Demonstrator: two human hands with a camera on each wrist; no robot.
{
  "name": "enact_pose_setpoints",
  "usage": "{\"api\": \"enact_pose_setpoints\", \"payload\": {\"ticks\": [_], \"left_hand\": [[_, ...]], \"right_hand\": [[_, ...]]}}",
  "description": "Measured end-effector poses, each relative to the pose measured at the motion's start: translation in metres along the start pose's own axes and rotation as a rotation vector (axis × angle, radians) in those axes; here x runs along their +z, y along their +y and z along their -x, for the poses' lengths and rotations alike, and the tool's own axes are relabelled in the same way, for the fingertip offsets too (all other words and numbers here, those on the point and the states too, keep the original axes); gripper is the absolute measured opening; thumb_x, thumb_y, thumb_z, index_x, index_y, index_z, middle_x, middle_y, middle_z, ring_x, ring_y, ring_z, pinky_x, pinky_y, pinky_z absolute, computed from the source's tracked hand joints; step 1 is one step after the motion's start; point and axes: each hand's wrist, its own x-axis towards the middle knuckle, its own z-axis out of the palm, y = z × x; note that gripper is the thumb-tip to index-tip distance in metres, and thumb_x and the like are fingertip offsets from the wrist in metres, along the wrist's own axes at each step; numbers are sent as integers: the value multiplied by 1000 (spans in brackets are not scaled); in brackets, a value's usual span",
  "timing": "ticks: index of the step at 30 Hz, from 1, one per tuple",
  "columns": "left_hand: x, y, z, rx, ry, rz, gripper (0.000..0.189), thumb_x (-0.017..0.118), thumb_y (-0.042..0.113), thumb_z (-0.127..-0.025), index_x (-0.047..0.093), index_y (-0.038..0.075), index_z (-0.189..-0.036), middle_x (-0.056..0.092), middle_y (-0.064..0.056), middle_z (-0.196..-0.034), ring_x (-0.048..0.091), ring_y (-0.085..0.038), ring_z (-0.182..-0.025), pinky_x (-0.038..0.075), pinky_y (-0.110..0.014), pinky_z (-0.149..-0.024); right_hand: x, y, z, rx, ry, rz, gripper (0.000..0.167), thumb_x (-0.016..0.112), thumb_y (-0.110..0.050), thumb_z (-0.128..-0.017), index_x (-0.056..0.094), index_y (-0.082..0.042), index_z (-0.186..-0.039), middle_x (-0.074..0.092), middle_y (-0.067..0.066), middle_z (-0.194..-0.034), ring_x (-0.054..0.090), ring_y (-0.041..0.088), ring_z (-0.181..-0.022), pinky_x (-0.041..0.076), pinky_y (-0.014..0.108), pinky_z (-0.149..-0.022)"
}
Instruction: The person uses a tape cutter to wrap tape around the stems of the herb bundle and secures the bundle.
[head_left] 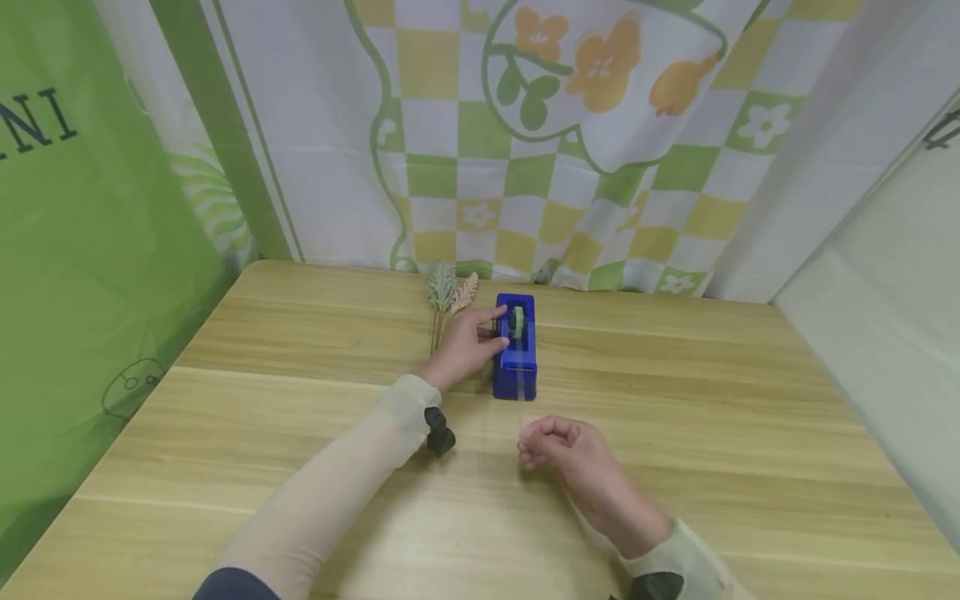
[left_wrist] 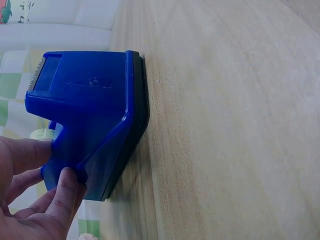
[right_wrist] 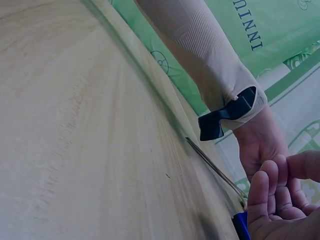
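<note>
A blue tape dispenser [head_left: 514,385] stands upright on the table, a roll of tape [head_left: 517,322] seated in it. My left hand [head_left: 465,340] grips its left side, thumb near the roll and fingers lower on the side wall, as the left wrist view shows. The serrated cutter [left_wrist: 36,75] is at the dispenser's front end. From there a faint clear strip of tape [head_left: 522,382] runs toward me. My right hand [head_left: 576,467] pinches its end between thumb and forefinger, in front of the dispenser; the strip is barely visible near the fingertips.
Artificial leaf stems [head_left: 441,292], one grey-green and one pink, lie on the wooden table [head_left: 675,392] left of the dispenser, partly behind my left hand. A patterned curtain [head_left: 577,200] hangs along the back edge, with green cloth [head_left: 97,250] on the left.
</note>
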Motion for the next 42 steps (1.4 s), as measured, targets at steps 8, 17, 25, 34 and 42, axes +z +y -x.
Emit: {"api": "enact_pose_setpoints", "payload": {"ticks": [8, 17, 25, 34, 42], "left_hand": [[-1, -1, 0, 9, -2, 2, 58, 71, 10, -99, 52, 13, -153, 54, -20, -152, 67, -35, -125, 61, -39, -98], [-2, 1, -1, 7, -12, -3, 57, 71, 10, -100, 52, 12, -153, 53, -19, -154, 67, -35, -126, 60, -40, -101], [-3, 3, 0, 0, -22, 2, 57, 70, 9, -100, 51, 12, -154, 51, -17, -157, 67, -35, -127, 60, -40, -101], [-2, 3, 1, 6, -28, -14, 57, 70, 11, -101, 51, 13, -154, 52, -17, -156, 67, -34, -127, 60, -40, -101], [-2, 3, 1, 7, -29, -3, 57, 69, 10, -101, 51, 13, -155, 51, -17, -157, 66, -35, -127, 60, -40, -101]], "right_hand": [[2, 3, 6, 13, -6, 9, 7, 63, -7, -101, 66, -1, -102, 75, -3, -88, 69, 8, -83, 60, 23, -84], [0, 6, 12, 22, -5, 25, 7, 64, -9, -100, 66, -2, -102, 75, -4, -88, 69, 8, -84, 60, 23, -85], [-1, 6, 20, 11, -35, 16, 6, 64, -9, -100, 66, -4, -101, 75, -5, -89, 70, 7, -84, 60, 23, -85], [0, 9, 27, 12, -42, 12, 6, 64, -10, -100, 65, -3, -102, 75, -6, -89, 69, 7, -84, 59, 23, -86], [1, 12, 31, 22, -60, -15, 5, 65, -10, -100, 65, -6, -101, 75, -6, -90, 70, 7, -85, 60, 23, -87]]}}
